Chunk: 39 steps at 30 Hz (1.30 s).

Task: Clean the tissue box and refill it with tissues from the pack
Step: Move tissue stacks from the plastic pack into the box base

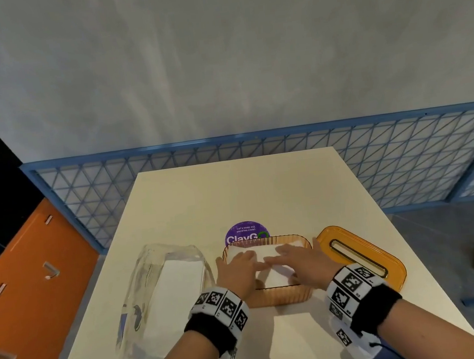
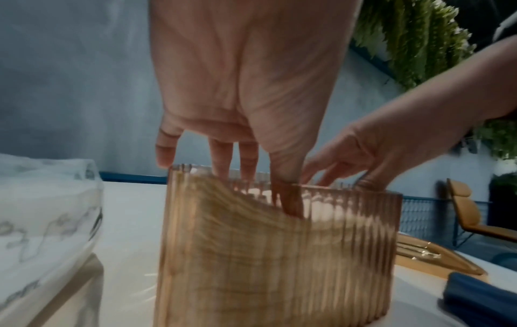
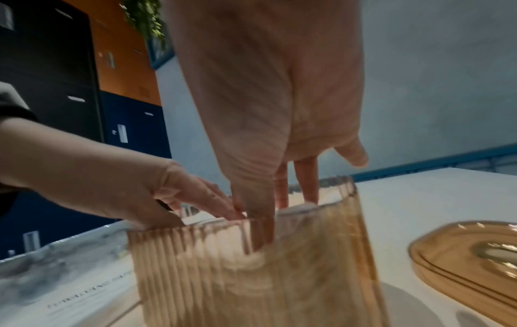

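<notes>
On the table [image 1: 260,188], mid-refill: both hands press a white tissue stack [image 1: 273,275] into the tissue box [image 1: 278,297]
Hands: left hand [image 1: 237,270] and right hand [image 1: 301,263] — fingers flat, side by side
Box: ribbed amber plastic, table centre
Next: probably fit lid [image 1: 362,256], lying right
Pack [image 1: 166,293]: left, 1 stack inside

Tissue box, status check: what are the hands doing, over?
Left hand and right hand flat, pressing tissues down inside amber tissue box. Lid off, right of it. Pack left. Nothing blocking.
</notes>
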Available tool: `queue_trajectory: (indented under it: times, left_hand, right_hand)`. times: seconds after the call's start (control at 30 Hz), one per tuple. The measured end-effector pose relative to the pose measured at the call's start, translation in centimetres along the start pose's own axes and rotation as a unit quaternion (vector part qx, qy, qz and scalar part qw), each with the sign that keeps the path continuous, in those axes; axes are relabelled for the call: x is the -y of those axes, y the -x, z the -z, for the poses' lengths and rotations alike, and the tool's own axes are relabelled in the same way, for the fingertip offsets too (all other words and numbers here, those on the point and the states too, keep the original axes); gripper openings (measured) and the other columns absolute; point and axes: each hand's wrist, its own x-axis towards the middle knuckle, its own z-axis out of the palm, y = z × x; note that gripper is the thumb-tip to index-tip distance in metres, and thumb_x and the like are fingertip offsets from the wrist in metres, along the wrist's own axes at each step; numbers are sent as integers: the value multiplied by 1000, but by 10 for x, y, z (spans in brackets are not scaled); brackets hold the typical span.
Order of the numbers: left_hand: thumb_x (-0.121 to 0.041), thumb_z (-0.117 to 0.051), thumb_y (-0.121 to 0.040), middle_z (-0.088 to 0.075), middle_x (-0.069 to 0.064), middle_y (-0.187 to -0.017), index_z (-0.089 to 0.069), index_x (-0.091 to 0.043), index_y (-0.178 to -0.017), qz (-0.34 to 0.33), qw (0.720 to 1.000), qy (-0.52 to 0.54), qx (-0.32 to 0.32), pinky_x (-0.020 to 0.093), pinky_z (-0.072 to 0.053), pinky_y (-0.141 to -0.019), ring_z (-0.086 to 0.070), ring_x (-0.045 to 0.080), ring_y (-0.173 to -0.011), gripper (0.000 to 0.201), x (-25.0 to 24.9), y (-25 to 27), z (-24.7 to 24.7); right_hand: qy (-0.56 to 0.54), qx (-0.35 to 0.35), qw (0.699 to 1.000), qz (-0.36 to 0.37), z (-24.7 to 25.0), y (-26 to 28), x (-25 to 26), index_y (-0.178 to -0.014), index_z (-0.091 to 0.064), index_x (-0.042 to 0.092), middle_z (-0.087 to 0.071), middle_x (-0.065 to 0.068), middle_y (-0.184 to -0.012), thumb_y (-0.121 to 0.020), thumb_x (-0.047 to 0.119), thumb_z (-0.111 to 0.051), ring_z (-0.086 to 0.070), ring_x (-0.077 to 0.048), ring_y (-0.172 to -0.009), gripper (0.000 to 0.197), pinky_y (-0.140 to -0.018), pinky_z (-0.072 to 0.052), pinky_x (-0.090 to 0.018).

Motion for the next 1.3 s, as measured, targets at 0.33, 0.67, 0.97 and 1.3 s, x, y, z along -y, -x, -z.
queue_trajectory:
  times: [0.33,0.67,0.97,1.3]
  left_hand:
    - [-19,-42,-99,-14,-5,-159,-22,-49,-143,31,995,-47,79,73,7,-104,-16,13,-146,57,23,-11,1]
    - [-13,-45,-94,-42,2,-139,-27,-38,-142,34,993,-108,14,57,-22,-105,-25,26,-137,57,10,6,4]
    - [-17,-47,-95,-56,1,-128,-58,-22,-125,141,937,201,-247,37,-43,-95,-47,22,-119,32,72,38,4]
    - [-35,-54,-91,-31,9,-135,-39,-13,-129,351,924,149,-7,35,-42,-97,-34,27,-126,46,79,33,-62]
  right_hand:
    - [-5,96,993,-70,12,-1,0,-151,-9,31,-4,0,-160,-101,38,-22,-11,-24,-147,51,-118,-2,-54]
    - [66,77,994,-27,12,8,-1,-149,-8,38,-7,-4,-160,-98,29,-42,-16,-26,-146,62,-117,-8,-53]
    - [-179,-194,964,-39,2,9,-32,-134,-48,23,-41,0,-141,-96,19,-49,-46,-17,-124,39,-95,-42,-27]
    - [-417,-74,889,-174,-27,-3,-22,-150,4,26,-52,-19,-131,-102,34,-25,-59,-30,-97,57,-88,-53,-50]
